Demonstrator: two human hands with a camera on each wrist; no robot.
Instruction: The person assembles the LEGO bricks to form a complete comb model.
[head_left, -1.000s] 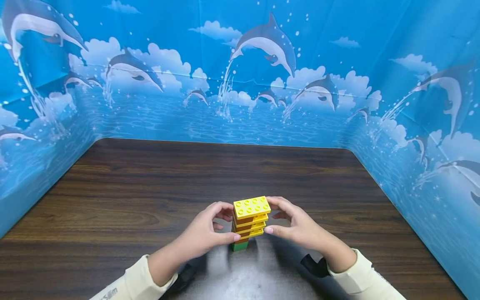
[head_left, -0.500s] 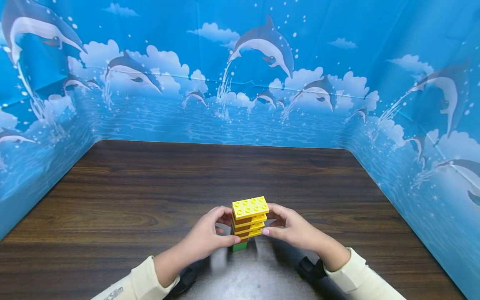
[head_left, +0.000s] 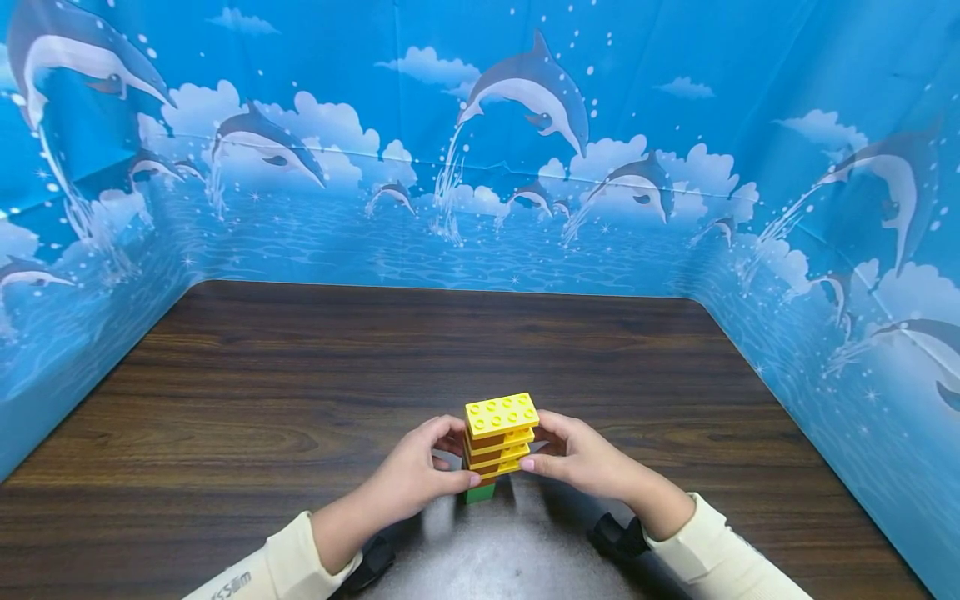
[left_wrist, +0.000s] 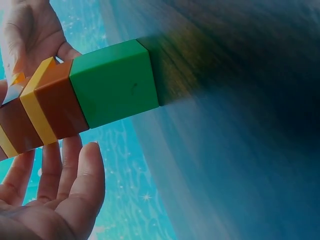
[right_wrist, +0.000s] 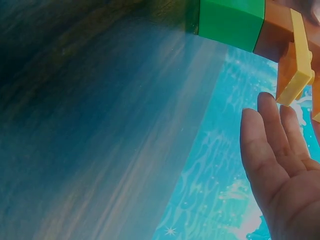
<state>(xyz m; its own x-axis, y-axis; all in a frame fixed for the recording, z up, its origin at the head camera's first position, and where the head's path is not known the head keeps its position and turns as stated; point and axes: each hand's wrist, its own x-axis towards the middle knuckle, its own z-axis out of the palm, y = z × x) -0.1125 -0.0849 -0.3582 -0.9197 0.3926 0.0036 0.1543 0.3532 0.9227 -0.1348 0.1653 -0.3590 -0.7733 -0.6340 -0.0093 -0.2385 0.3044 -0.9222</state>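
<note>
A tower of toy building bricks stands upright on the table at its near middle. Its foot is a green brick [head_left: 480,493]; above it, brown bricks [left_wrist: 62,102] alternate with thin yellow bricks that jut out to the right. A studded yellow brick [head_left: 502,414] tops the stack. My left hand [head_left: 412,467] holds the tower's left side, thumb in front and fingers behind. From the right, my right hand [head_left: 596,462] holds the yellow bricks' jutting ends, thumb at a lower one, forefinger near the top. In the right wrist view its other fingers [right_wrist: 260,145] extend below the bricks.
The dark wood-grain table [head_left: 300,358] spreads around the tower. A blue curtain [head_left: 337,242] printed with dolphins encloses its back and sides. Black wrist straps [head_left: 622,535] sit under both cream sleeves [head_left: 708,546].
My right hand has come slightly lower and inward, its thumb now against a jutting yellow brick. The left hand has shifted very little, and the tower stays in place.
</note>
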